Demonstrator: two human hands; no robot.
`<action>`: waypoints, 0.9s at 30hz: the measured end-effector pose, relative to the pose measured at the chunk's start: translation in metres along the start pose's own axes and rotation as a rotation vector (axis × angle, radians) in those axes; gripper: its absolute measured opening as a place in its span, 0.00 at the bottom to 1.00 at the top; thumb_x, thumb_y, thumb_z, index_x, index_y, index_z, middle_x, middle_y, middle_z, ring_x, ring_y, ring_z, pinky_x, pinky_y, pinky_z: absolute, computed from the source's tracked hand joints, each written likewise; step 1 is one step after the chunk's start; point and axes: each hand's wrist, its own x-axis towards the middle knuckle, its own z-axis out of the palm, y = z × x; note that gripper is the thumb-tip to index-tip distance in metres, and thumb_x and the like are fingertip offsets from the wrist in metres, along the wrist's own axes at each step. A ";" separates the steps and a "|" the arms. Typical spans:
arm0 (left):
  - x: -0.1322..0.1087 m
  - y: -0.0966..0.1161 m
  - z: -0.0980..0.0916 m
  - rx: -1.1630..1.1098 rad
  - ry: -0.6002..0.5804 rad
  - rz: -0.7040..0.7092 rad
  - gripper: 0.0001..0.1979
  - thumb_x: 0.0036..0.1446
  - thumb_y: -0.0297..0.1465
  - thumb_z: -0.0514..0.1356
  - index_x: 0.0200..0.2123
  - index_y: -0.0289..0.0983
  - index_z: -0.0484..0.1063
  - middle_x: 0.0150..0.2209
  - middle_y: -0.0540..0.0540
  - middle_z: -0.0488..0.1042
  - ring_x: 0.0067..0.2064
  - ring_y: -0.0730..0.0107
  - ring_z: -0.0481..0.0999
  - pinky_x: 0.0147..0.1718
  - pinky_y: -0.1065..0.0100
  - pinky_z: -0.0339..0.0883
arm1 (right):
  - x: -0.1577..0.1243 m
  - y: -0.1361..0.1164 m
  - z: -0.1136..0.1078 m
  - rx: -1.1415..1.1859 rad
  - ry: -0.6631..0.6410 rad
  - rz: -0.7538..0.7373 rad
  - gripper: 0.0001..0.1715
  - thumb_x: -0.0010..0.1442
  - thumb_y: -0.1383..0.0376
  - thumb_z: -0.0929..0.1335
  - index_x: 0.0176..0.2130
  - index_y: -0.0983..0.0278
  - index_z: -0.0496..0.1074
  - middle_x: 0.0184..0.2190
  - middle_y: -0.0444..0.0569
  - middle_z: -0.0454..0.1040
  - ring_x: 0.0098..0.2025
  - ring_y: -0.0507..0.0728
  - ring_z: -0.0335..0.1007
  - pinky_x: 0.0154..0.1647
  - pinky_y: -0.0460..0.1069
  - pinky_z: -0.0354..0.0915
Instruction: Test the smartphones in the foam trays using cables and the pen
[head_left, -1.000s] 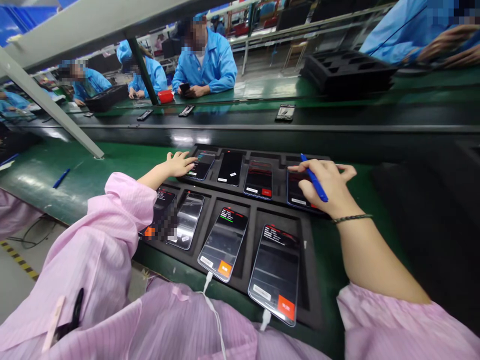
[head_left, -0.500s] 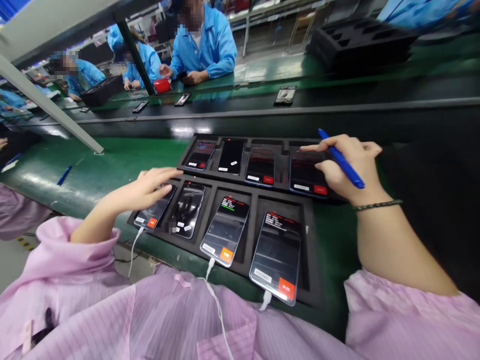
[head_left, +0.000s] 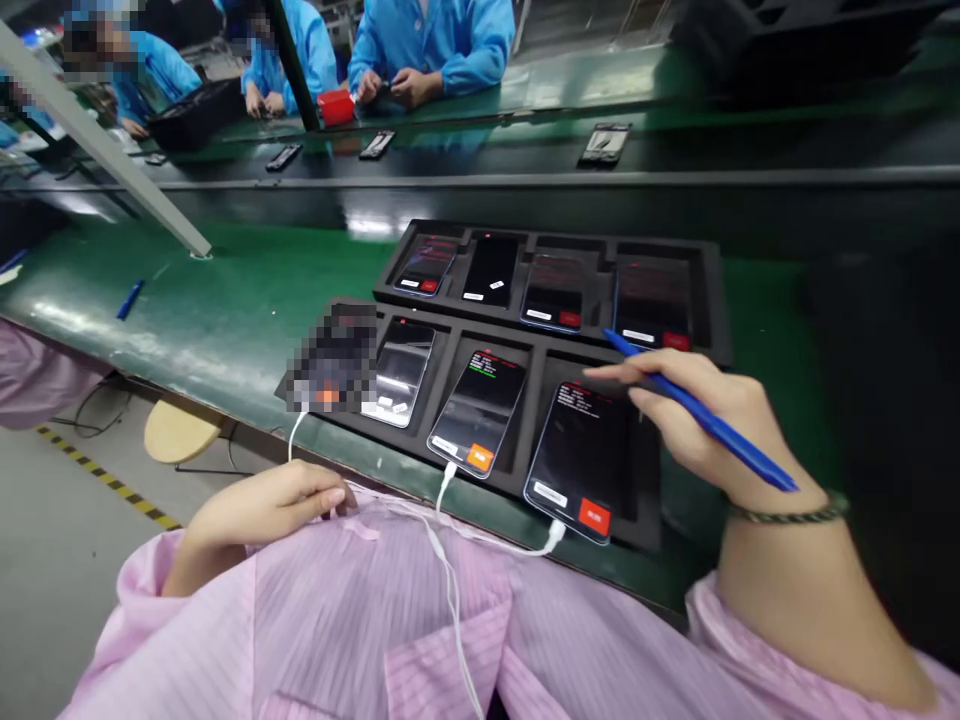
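Observation:
My right hand [head_left: 697,415] holds a blue pen [head_left: 720,430] slantwise across the fingers. Its index finger stretches out to the top of the nearest right phone [head_left: 574,450], whose dark screen has text and a red block. My left hand [head_left: 277,505] is down at my waist, fingers curled around a white cable [head_left: 397,503]; the fingertips are partly hidden. Beside that right phone lies a phone with an orange block [head_left: 480,410], also plugged in. Both rest in the front black foam tray [head_left: 517,465], with another phone [head_left: 405,370] and a blurred-out one to the left.
A second black foam tray [head_left: 712,300] behind holds several phones. Another blue pen [head_left: 130,300] lies on the green bench [head_left: 247,290] at left. Beyond, phone parts [head_left: 606,145] lie on a dark strip, and co-workers in blue sit opposite. A grey post [head_left: 112,140] slants down at left.
My left hand has left the front left phone and dropped to the cable at my waist. My right hand has moved from the back right phone to the front right one, still with the pen.

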 end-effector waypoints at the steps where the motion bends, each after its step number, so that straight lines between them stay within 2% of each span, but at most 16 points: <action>1: 0.004 -0.002 0.005 0.003 -0.059 -0.031 0.22 0.68 0.39 0.44 0.36 0.36 0.75 0.37 0.44 0.79 0.38 0.65 0.78 0.39 0.70 0.67 | -0.014 -0.001 0.001 0.021 0.034 0.064 0.08 0.58 0.67 0.63 0.37 0.56 0.69 0.35 0.46 0.81 0.40 0.66 0.77 0.40 0.61 0.72; 3: 0.016 -0.012 0.018 0.055 -0.094 -0.117 0.19 0.67 0.37 0.45 0.38 0.36 0.74 0.35 0.43 0.79 0.37 0.63 0.77 0.36 0.69 0.66 | -0.041 -0.003 0.003 0.065 0.112 0.160 0.07 0.58 0.67 0.63 0.35 0.55 0.68 0.33 0.47 0.81 0.39 0.67 0.76 0.40 0.63 0.71; 5: 0.029 -0.030 0.037 0.107 -0.070 -0.204 0.16 0.65 0.34 0.48 0.48 0.37 0.72 0.38 0.42 0.79 0.38 0.61 0.78 0.36 0.68 0.65 | -0.062 -0.008 0.007 0.096 0.185 0.198 0.05 0.58 0.67 0.64 0.33 0.55 0.68 0.31 0.49 0.80 0.39 0.69 0.74 0.41 0.65 0.70; 7: 0.043 -0.049 0.057 0.134 -0.056 -0.235 0.19 0.62 0.32 0.52 0.56 0.38 0.67 0.39 0.42 0.80 0.40 0.60 0.78 0.36 0.68 0.65 | -0.074 -0.015 0.009 0.121 0.233 0.200 0.06 0.58 0.67 0.65 0.31 0.55 0.66 0.29 0.49 0.79 0.39 0.69 0.74 0.41 0.66 0.69; 10: 0.059 -0.065 0.082 0.121 -0.023 -0.171 0.20 0.60 0.29 0.55 0.56 0.40 0.69 0.38 0.46 0.80 0.38 0.63 0.79 0.37 0.70 0.66 | -0.073 -0.036 0.008 0.172 0.223 0.106 0.07 0.59 0.68 0.66 0.31 0.56 0.65 0.28 0.50 0.78 0.37 0.67 0.73 0.40 0.64 0.68; 13: 0.068 -0.069 0.093 0.146 0.078 -0.007 0.14 0.61 0.28 0.55 0.47 0.39 0.77 0.39 0.44 0.81 0.41 0.63 0.80 0.39 0.70 0.67 | -0.056 -0.068 0.009 0.176 0.055 -0.115 0.07 0.58 0.70 0.67 0.36 0.57 0.66 0.34 0.52 0.81 0.37 0.64 0.73 0.41 0.61 0.68; 16: 0.065 -0.069 0.094 0.211 0.170 0.133 0.12 0.63 0.30 0.56 0.41 0.37 0.80 0.40 0.41 0.81 0.43 0.61 0.80 0.43 0.67 0.68 | -0.037 -0.104 0.017 0.200 -0.221 -0.354 0.09 0.58 0.69 0.69 0.41 0.59 0.67 0.41 0.52 0.80 0.43 0.61 0.73 0.44 0.59 0.68; 19: 0.050 -0.063 0.086 0.218 0.242 0.208 0.14 0.65 0.32 0.55 0.40 0.36 0.80 0.37 0.40 0.82 0.40 0.63 0.80 0.41 0.67 0.68 | -0.025 -0.131 0.028 0.291 -0.478 -0.465 0.07 0.62 0.64 0.69 0.42 0.60 0.68 0.45 0.53 0.79 0.47 0.60 0.73 0.47 0.57 0.69; 22: 0.021 -0.044 0.069 0.125 0.369 0.359 0.17 0.68 0.35 0.53 0.37 0.35 0.80 0.32 0.42 0.81 0.34 0.67 0.79 0.36 0.69 0.67 | -0.018 -0.144 0.038 0.337 -0.542 -0.517 0.08 0.65 0.61 0.67 0.42 0.62 0.68 0.49 0.56 0.77 0.48 0.59 0.72 0.47 0.56 0.70; 25: -0.014 -0.019 0.051 -0.038 0.542 0.568 0.19 0.69 0.37 0.52 0.32 0.37 0.78 0.26 0.46 0.80 0.27 0.72 0.76 0.33 0.69 0.67 | -0.011 -0.152 0.046 0.359 -0.544 -0.524 0.03 0.66 0.64 0.65 0.40 0.62 0.65 0.52 0.58 0.75 0.49 0.59 0.71 0.48 0.56 0.69; 27: -0.036 -0.010 0.044 -0.073 0.635 0.649 0.28 0.68 0.48 0.48 0.25 0.40 0.76 0.20 0.48 0.76 0.22 0.73 0.73 0.30 0.68 0.67 | -0.007 -0.159 0.053 0.414 -0.536 -0.484 0.05 0.66 0.64 0.65 0.39 0.61 0.62 0.53 0.59 0.74 0.46 0.58 0.72 0.46 0.56 0.70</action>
